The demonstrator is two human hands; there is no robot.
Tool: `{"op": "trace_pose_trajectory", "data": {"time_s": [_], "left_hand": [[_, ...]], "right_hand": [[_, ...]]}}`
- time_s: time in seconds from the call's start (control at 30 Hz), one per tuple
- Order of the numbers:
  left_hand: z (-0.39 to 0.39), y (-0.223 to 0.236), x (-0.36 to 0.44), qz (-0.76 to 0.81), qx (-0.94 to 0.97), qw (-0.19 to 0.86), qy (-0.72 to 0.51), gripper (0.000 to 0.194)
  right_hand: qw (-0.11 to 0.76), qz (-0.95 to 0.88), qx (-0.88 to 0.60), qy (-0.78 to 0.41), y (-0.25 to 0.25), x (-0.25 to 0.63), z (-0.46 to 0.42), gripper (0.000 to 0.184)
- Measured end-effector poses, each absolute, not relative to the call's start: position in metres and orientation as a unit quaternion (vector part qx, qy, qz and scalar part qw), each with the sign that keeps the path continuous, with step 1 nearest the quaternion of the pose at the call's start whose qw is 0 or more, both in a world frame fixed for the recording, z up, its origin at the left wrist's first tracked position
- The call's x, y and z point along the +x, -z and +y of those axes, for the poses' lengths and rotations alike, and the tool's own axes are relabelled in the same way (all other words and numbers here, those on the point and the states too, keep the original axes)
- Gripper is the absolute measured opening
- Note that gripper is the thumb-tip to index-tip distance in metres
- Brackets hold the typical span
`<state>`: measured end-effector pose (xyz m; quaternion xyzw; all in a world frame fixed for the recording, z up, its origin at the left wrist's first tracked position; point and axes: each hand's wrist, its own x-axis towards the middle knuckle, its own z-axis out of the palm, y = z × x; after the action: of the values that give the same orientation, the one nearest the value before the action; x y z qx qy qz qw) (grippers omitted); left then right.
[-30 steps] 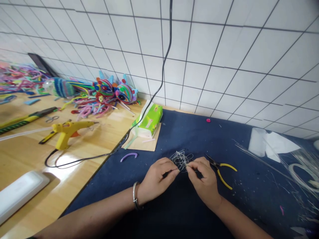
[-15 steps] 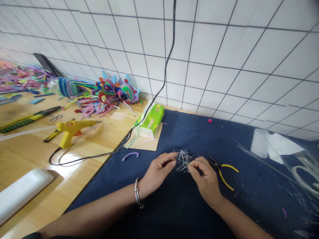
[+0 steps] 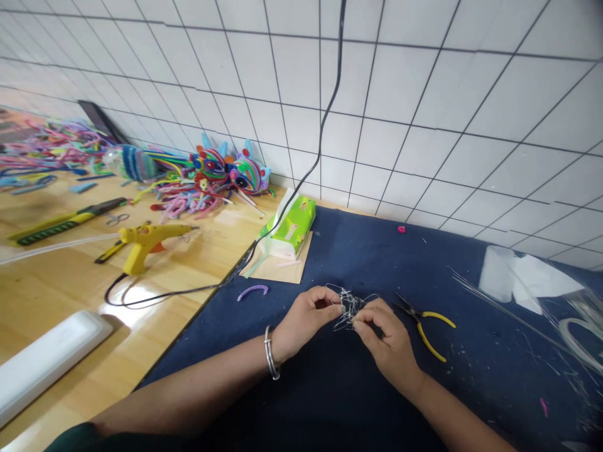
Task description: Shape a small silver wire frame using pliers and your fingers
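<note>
A tangle of thin silvery wire (image 3: 349, 302), bent into loops, is between my two hands above the dark blue cloth (image 3: 320, 389). My left hand (image 3: 306, 320), with a silver bangle at its wrist, pinches the tangle's left side between thumb and fingertips. On the other side my right hand (image 3: 389, 339) grips the wire's lower right part, thumb against forefinger. Just right of that hand lie pliers (image 3: 426, 323) with yellow handles and dark jaws, spread apart. The exact wire ends under my fingertips are too small to make out.
A green tissue pack (image 3: 294, 223) rests on a cardboard piece (image 3: 282, 271). To the left are a yellow glue gun (image 3: 146, 242), a long white case (image 3: 51, 358) and colourful pipe cleaners (image 3: 188, 201). Loose wires (image 3: 499, 307) lie right. A black cable (image 3: 325, 119) hangs down in front.
My left hand came off the wire tangle half a second ago, fingers parted, and now pinches its left side again. My right hand has kept its grip. The view has shifted slightly left.
</note>
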<state>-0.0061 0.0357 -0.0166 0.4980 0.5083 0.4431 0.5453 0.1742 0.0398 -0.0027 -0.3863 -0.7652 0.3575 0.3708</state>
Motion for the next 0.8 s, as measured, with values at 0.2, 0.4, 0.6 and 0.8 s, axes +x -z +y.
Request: {"op": "trace_pose_trajectory", "data": {"time_s": [0.2,0.4,0.6,0.8], "left_hand": [[0.038,0.016,-0.004,0.514,0.495,0.550,-0.434,0.015],[0.040,0.014,-0.012,0.533,0.480,0.578,-0.389,0.020],[0.049,0.009,-0.030,0.546,0.468,0.592,-0.364,0.022],[0.052,0.007,-0.037,0.533,0.482,0.589,-0.370,0.013]], "right_hand": [[0.359,-0.819,-0.354,-0.275,0.008,0.174,0.038,0.010],[0.364,-0.821,-0.380,-0.222,0.010,0.177,0.038,0.010],[0.376,-0.788,-0.429,-0.232,0.007,0.180,0.043,0.009],[0.368,-0.755,-0.465,-0.282,0.001,0.179,0.046,0.011]]}}
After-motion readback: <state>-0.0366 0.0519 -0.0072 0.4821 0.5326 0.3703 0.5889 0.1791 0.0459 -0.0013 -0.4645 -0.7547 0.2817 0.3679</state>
